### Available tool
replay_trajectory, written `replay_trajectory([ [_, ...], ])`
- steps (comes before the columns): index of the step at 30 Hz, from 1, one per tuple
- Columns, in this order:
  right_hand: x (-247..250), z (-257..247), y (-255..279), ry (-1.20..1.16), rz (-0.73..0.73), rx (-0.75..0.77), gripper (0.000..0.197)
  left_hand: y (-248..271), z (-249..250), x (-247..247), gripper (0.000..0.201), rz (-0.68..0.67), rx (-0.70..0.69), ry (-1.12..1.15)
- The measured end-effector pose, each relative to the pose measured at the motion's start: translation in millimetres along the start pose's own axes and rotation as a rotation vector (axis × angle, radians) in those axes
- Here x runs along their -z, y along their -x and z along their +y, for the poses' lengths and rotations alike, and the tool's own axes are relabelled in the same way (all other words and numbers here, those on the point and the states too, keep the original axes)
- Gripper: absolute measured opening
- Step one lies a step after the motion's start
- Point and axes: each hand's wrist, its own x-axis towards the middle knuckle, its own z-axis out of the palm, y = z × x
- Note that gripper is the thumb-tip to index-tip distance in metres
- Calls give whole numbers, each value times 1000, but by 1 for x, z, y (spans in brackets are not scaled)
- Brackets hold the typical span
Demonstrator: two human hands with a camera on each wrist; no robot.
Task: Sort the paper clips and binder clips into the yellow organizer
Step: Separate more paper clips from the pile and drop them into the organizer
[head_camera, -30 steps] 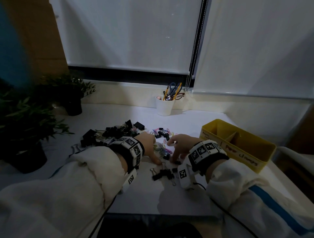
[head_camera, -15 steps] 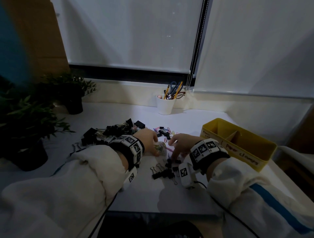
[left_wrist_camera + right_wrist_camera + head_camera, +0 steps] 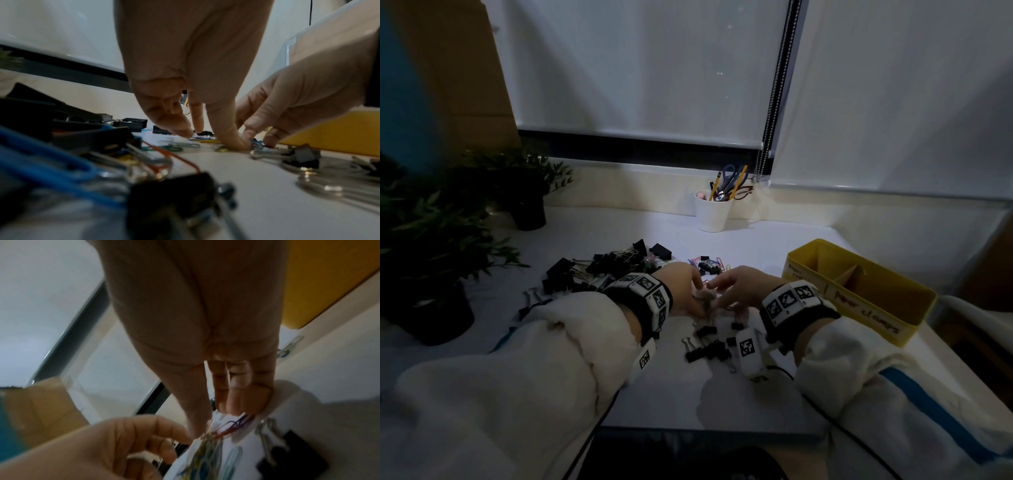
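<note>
While two hands meet, left hand (image 3: 185, 73) fingertips down, uncurled — right hand (image 3: 205, 337) pinching paper clips (image 3: 232, 426).

Coloured paper clips (image 3: 186, 145) and black binder clips (image 3: 708, 351) lie scattered, seemingly loose, beside the yellow organizer (image 3: 914, 310).

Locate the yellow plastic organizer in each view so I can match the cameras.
Head: yellow plastic organizer at right, beside the right hand.
Left wrist: yellow wall at right edge, behind the right hand.
Right wrist: yellow corner at top right.
Shared landmark: coloured paper clips under the fingers.
</note>
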Motion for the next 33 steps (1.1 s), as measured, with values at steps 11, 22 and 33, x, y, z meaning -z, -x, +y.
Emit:
replay_trajectory([
  [11,-3,-3,-3,260,51,20,61,1,9,1,65,-46,15,-23],
  [22,6,6,3,154,52,-56,83,-1,3,2,86,-36,81,-31],
  [33,-11,-5,-7,379,179,73,25,-3,17,-4,22,8,-41,-65],
])
